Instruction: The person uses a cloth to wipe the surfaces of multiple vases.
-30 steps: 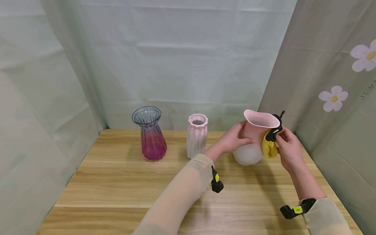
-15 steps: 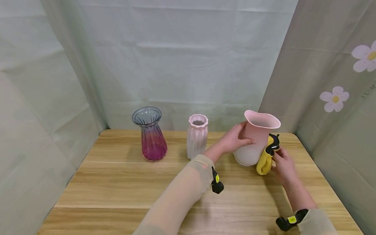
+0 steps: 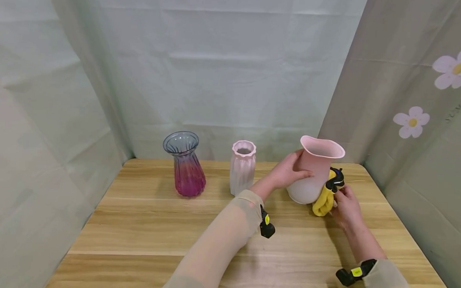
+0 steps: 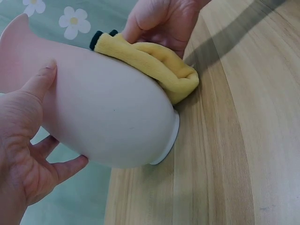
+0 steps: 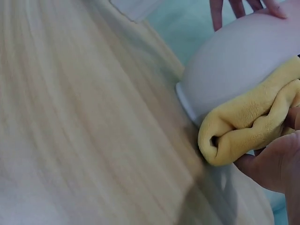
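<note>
A pink-to-white vase point(image 3: 321, 168) with a wavy rim stands upright at the right of the table. My left hand point(image 3: 286, 171) holds its neck from the left, thumb across the front and fingers behind. On the vase's right side, my right hand point(image 3: 349, 211) grips a folded yellow cleaning cloth point(image 3: 323, 202) with black edging. The left wrist view shows the cloth point(image 4: 154, 65) lying along the lower body of the vase point(image 4: 112, 112). In the right wrist view, the bunched cloth point(image 5: 243, 124) sits close above the foot; some of my right fingers are hidden behind it.
Left of the held vase stands a small white fluted vase point(image 3: 242, 172). Farther left is a blue-to-magenta glass vase point(image 3: 188, 172). All stand toward the back of the wooden table point(image 3: 154, 243), with a pale curtain point(image 3: 233, 76) behind and at both sides.
My right hand has slid the cloth down the vase's right side, from just under the rim to near the base, then slightly inward. The left hand keeps its hold, and the vase stays put.
</note>
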`<state>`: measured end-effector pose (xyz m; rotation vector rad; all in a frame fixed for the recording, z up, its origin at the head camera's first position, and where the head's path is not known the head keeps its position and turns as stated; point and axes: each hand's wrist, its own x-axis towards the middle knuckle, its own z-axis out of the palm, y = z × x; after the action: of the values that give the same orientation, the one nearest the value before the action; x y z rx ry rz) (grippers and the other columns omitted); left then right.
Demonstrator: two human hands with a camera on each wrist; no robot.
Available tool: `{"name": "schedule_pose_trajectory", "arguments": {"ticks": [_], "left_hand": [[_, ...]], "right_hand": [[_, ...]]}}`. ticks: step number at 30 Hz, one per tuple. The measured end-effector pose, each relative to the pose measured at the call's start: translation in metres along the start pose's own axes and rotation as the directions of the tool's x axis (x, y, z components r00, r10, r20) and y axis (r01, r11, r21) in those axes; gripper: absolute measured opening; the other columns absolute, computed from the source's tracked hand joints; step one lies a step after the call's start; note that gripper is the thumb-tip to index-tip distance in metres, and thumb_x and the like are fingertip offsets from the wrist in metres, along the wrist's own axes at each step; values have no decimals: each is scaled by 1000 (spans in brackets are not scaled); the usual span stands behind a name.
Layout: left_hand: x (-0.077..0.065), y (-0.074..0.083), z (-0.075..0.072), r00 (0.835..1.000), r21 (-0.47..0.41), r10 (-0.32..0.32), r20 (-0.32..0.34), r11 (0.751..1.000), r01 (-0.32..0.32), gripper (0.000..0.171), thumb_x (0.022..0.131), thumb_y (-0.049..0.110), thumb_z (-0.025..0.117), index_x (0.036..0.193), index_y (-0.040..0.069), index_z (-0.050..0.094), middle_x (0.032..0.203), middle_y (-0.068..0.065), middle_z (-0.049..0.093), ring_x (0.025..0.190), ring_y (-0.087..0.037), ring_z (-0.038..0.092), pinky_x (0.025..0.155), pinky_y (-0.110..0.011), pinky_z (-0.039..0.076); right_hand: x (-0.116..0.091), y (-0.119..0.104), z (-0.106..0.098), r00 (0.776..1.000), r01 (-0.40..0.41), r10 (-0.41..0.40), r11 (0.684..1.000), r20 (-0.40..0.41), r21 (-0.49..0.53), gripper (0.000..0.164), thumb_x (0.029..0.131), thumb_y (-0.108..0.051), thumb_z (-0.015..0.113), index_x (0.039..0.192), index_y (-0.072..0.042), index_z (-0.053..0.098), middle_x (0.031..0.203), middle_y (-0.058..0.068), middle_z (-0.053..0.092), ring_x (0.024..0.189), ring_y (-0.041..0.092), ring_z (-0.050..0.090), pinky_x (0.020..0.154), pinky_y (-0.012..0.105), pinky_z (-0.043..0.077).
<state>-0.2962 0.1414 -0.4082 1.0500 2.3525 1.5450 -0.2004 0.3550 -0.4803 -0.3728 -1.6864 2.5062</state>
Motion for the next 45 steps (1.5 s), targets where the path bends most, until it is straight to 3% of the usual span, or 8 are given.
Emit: {"name": "schedule_pose_trajectory", "arguments": {"ticks": [10, 17, 22, 30, 33, 37, 45], "left_hand": [[0, 0, 0, 1000, 33, 20, -5, 999, -20, 78, 92, 26, 80, 156, 10, 38, 148, -5, 52, 129, -11, 51, 110, -25, 40], [0, 0, -1, 1000, 31, 15, 0, 999, -15, 79, 92, 28, 80, 156, 11, 38, 149, -4, 51, 131, -10, 49, 111, -25, 38], [-1, 1, -1, 1000, 49, 7, -2, 999, -7, 80, 92, 29, 79, 157, 11, 37, 150, -5, 51, 132, -11, 49, 111, -26, 38], [-2, 2, -1, 1000, 35, -3, -5, 999, 3, 79, 92, 29, 80, 156, 10, 38, 146, -5, 53, 128, -11, 52, 110, -25, 40], [-1, 3, 0, 1000, 29, 5, -3, 1000, -5, 77, 92, 27, 80, 155, 10, 39, 145, -5, 54, 126, -12, 53, 108, -24, 41], [-1, 3, 0, 1000, 11, 8, -4, 1000, -8, 76, 92, 24, 80, 155, 9, 39, 144, -6, 55, 125, -12, 53, 107, -24, 42], [-2, 2, 0, 1000, -30, -20, -5, 999, 19, 80, 92, 23, 80, 158, 11, 36, 151, -4, 50, 133, -12, 50, 112, -27, 38]], "right_hand": [[0, -38, 16, 995, 103, -104, 985, -1, -136, 13, 108, -18, 53, 118, -26, 54, 103, -11, 54, 99, 8, 50, 75, 30, 48], [-4, -66, 33, 974, 224, -220, 970, 49, -100, 13, 105, -18, 60, 116, -24, 59, 111, -8, 56, 100, 8, 52, 70, 23, 49], [-5, -71, 40, 962, 273, -269, 954, 48, -125, 13, 104, -12, 60, 111, -23, 63, 107, -9, 62, 87, 5, 56, 60, 18, 45], [-1, -62, 37, 948, 315, -318, 910, 32, -271, 15, 105, -9, 55, 110, -22, 62, 103, -12, 63, 93, 5, 56, 74, 13, 48], [-1, -54, 31, 952, 296, -305, 895, 25, -333, 14, 106, -12, 54, 113, -21, 60, 104, -14, 62, 94, 4, 56, 77, 13, 49], [-2, -38, 22, 968, 238, -252, 904, 5, -356, 14, 107, -14, 51, 118, -21, 57, 104, -15, 60, 93, 3, 56, 76, 15, 50], [-2, 7, 3, 995, 88, -99, 961, -30, -262, 17, 110, -19, 46, 124, -27, 50, 119, -10, 50, 107, 4, 49, 81, 17, 49]]}}
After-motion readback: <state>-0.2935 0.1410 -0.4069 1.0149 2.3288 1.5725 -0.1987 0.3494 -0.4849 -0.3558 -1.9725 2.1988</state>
